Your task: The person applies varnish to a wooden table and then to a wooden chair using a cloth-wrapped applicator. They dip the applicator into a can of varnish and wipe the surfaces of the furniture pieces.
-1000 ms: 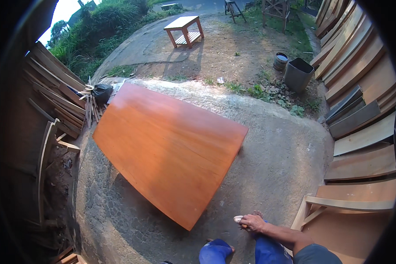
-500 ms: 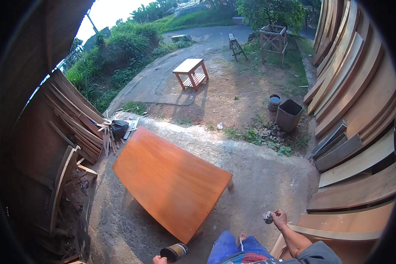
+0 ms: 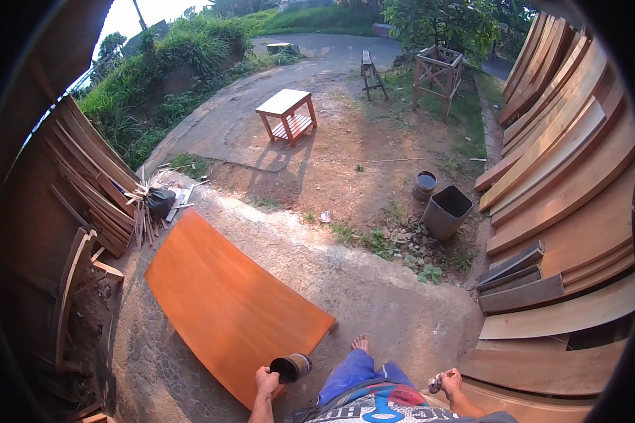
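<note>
My left hand (image 3: 266, 381) grips a dark open-topped can (image 3: 300, 364) by its side, above the near right edge of an orange-brown wooden tabletop (image 3: 236, 299). The can's mouth is tilted toward the hand, and what it holds is too dark to make out. Low on the right, my right hand (image 3: 452, 383) is closed round a small crumpled rag (image 3: 435, 385), apart from the tabletop and beside the leaning boards. The tabletop's surface is smooth and bare, and its legs are mostly hidden beneath it.
Long wooden boards (image 3: 550, 183) lean along the right side; more planks (image 3: 95, 187) stand at left near a black bag (image 3: 160, 202). Farther out are a small white-topped table (image 3: 284, 103), a bucket (image 3: 425, 185), a dark bin (image 3: 448, 213) and a wooden frame (image 3: 437, 81).
My left hand has risen farther into view with the can, toward the tabletop. My right hand has come lower, closer to my body. The scene has shifted left, and a bare foot shows ahead.
</note>
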A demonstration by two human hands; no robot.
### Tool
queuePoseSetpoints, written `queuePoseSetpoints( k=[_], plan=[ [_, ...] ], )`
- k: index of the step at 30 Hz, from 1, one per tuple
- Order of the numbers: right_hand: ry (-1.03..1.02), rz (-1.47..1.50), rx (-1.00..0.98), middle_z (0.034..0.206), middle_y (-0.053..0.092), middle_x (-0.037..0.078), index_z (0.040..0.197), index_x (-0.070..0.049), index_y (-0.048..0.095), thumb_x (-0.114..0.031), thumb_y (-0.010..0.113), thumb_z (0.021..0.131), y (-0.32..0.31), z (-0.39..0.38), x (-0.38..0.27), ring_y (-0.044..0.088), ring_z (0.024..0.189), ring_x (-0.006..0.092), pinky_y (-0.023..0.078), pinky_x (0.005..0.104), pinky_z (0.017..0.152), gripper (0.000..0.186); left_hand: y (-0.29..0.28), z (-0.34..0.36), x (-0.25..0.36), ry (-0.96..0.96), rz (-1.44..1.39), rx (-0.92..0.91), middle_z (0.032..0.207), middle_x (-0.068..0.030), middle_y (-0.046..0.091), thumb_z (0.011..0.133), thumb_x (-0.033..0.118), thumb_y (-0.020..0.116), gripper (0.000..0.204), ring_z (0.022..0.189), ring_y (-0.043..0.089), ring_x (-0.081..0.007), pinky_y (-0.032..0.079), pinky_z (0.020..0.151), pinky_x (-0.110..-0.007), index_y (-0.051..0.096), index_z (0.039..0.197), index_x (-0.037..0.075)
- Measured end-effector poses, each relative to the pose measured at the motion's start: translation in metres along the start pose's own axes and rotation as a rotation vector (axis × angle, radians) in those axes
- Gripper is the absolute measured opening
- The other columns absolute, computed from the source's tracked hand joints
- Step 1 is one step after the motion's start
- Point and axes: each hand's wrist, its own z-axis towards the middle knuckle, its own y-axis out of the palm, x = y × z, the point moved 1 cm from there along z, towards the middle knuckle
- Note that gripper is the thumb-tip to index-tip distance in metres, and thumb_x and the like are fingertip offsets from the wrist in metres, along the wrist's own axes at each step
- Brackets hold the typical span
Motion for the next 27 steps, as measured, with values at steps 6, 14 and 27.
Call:
queuePoseSetpoints(
  k=[6, 14, 27],
  plan=[
    [0.133, 0.144, 0.045, 0.093, 0.068, 0.013, 0.098, -0.008, 0.063, -0.014, 0.074, 0.079, -0.025, 0.066, -0.06, 0.065, 0.089, 0.0286, 0.052, 0.0417, 0.08, 0.022, 0.039, 0.04, 0.138, 0.008, 0.004, -0.038, 0.082, -0.0139, 0.072, 0.068, 0.014, 0.067, 0.021, 0.081, 0.07, -0.0248, 0.054, 0.079, -0.037, 0.07, 0.085, 0.002],
    [0.057, 0.117, -0.012, 0.107, 0.069, 0.015, 0.118, -0.009, 0.063, -0.012, 0.071, 0.085, -0.022, 0.239, -0.188, 0.066, 0.097, 0.0259, 0.052, 0.0391, 0.083, 0.035, 0.121, 0.112, 0.276, -0.061, -0.079, 0.039, 0.081, -0.015, 0.071, 0.067, 0.011, 0.065, 0.02, 0.079, 0.069, -0.025, 0.053, 0.078, -0.037, 0.068, 0.084, 0.001],
    [-0.257, 0.308, -0.03, 0.106, 0.071, 0.011, 0.112, -0.008, 0.067, -0.017, 0.07, 0.087, -0.062, 0.52, -0.482, 0.067, 0.098, 0.0233, 0.052, 0.036, 0.086, 0.027, 0.203, 0.169, 0.458, -0.211, -0.088, 0.071, 0.078, -0.0123, 0.07, 0.068, 0.011, 0.063, 0.024, 0.077, 0.068, -0.0236, 0.053, 0.076, -0.036, 0.07, 0.086, -0.004]
  ],
)
